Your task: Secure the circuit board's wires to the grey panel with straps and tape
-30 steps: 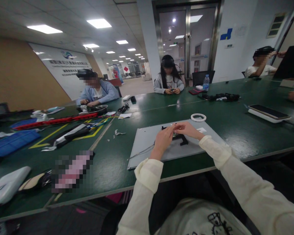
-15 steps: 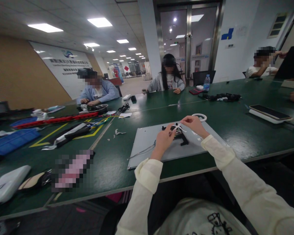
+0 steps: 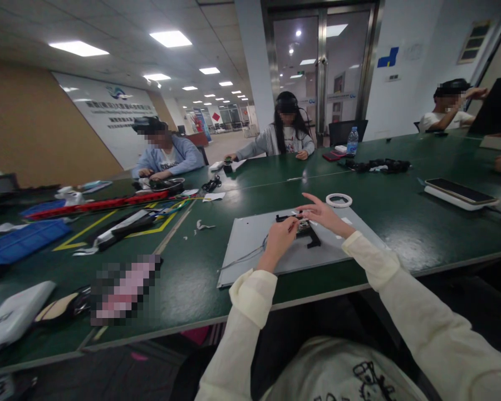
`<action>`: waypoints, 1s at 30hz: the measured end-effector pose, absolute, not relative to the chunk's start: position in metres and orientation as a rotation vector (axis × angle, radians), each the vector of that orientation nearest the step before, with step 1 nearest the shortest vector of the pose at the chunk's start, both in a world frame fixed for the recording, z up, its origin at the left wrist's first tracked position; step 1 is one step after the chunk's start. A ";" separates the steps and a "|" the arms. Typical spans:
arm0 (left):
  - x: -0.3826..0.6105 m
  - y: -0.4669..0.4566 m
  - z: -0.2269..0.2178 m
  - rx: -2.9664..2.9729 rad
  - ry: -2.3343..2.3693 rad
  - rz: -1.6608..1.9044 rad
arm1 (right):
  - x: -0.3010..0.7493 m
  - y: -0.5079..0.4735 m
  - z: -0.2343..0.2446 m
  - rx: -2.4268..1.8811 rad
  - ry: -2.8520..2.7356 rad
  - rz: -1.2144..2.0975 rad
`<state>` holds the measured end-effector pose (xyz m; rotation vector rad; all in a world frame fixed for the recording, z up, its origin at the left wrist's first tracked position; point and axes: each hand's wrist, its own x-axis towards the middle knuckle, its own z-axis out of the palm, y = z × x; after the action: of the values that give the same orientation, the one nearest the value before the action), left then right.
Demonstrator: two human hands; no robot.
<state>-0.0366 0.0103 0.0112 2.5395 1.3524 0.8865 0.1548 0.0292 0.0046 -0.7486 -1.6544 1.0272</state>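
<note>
A flat grey panel [image 3: 250,245] lies on the green table in front of me, with a small black part [image 3: 313,238] on it and a thin grey cable [image 3: 242,259] trailing off its left side. My left hand [image 3: 280,240] hovers over the panel, its fingers pinched together at the black part; what they hold is too small to make out. My right hand [image 3: 324,215] is just beyond, fingers spread and forefinger stretched out, fingertips at the same part. A white tape roll [image 3: 338,200] lies past the panel's far edge.
The green table [image 3: 401,223] carries a phone on a white box [image 3: 457,192] at right, black cables [image 3: 378,165], a water bottle [image 3: 351,141], and blue trays [image 3: 20,242] and red strips at left. Three other people sit across the table and at its far right.
My right hand lifted away, pulling a white strip, then came back down to the black part with its fingers spread. The person across the table reached an arm out to the left.
</note>
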 end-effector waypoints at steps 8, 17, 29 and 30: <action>-0.035 0.011 0.012 2.555 1.351 0.924 | 0.164 0.031 0.005 -0.823 -1.791 0.784; -0.036 0.011 0.010 2.585 1.411 0.943 | 0.166 0.030 0.005 -0.963 -1.945 0.468; -0.031 0.011 0.012 2.423 1.278 0.907 | 0.181 0.029 0.009 -1.098 -2.025 0.610; -0.031 0.010 0.012 2.417 1.271 0.887 | 0.183 0.028 0.008 -1.107 -2.038 0.647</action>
<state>-0.0306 0.0100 0.0117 2.4175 1.2709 0.8869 0.1831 0.0284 0.0078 -1.1068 -2.0381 0.6475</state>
